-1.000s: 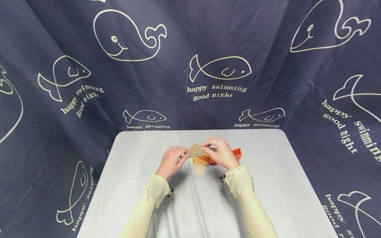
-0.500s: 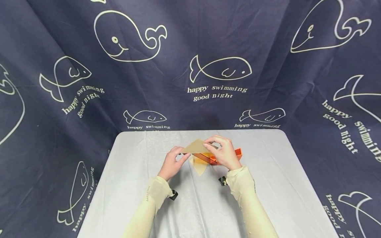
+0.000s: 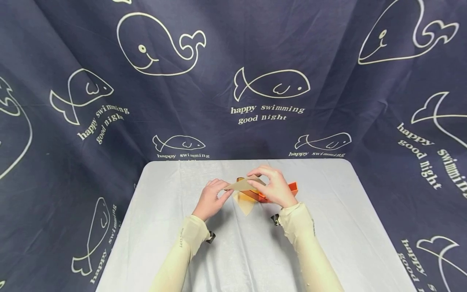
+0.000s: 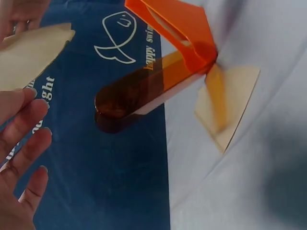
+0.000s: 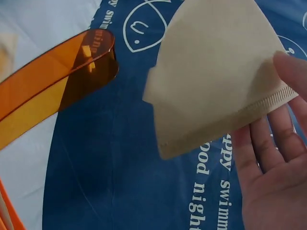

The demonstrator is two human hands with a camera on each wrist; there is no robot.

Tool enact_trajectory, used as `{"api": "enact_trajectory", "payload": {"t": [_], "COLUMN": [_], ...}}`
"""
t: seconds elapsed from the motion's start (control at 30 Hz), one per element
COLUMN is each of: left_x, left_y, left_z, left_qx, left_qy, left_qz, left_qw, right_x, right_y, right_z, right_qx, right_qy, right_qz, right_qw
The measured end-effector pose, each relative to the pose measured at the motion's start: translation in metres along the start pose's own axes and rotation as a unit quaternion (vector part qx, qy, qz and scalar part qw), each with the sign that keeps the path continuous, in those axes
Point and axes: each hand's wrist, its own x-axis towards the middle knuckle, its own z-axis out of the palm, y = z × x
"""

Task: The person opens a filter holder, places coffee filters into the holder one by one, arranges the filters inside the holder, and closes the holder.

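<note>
Between both hands, above the table, is a tan paper coffee filter with a crimped edge. My right hand pinches it by that crimped edge, as the right wrist view shows with the filter's broad face. At its left end my left hand holds it between thumb and fingers. Behind and below the filter lies an orange holder with a see-through amber flap swung out from it. A second coffee filter lies on the table, part of it beneath the amber plastic.
The table has a pale grey cloth cover and rounded far corners. A dark blue curtain with whale and fish drawings hangs behind and at both sides.
The coffee filter first tipped up to show a wide triangular face, then tilted back flatter between the hands. Both hands shifted only slightly; the orange holder and the filter on the table stayed put.
</note>
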Motion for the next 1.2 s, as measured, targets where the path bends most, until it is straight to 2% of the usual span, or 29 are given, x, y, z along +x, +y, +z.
{"api": "enact_trajectory", "payload": {"t": [0.13,0.37,0.53,0.67,0.77,1.0,1.2], "left_x": [0.001,0.001,0.001,-0.001,-0.003,-0.004,-0.002], "left_y": [0.002,0.004,0.002,-0.004,-0.007,-0.005,-0.002], "left_z": [-0.001,-0.001,-0.001,0.000,0.002,0.010,0.011], "left_qx": [0.017,0.017,-0.034,-0.087,-0.108,-0.132,-0.105], "left_qy": [-0.003,-0.013,-0.021,-0.025,-0.025,-0.014,0.001], "left_qz": [0.012,0.003,-0.033,-0.073,-0.086,-0.069,-0.050], "left_qw": [0.9998,0.9998,0.9986,0.9933,0.9901,0.9887,0.9932], "right_x": [0.001,-0.001,-0.001,-0.001,-0.002,-0.004,-0.005], "right_y": [0.001,0.007,0.004,0.002,0.001,0.002,0.001], "right_z": [0.000,0.005,0.006,0.007,0.008,0.014,0.015], "right_qx": [-0.005,-0.001,0.011,0.021,0.034,0.063,0.059], "right_qy": [-0.015,-0.022,-0.008,0.014,0.024,0.026,0.021], "right_qz": [-0.016,-0.017,-0.006,0.002,0.005,0.020,0.024], "right_qw": [0.9997,0.9996,0.9999,0.9997,0.9991,0.9975,0.9977]}}
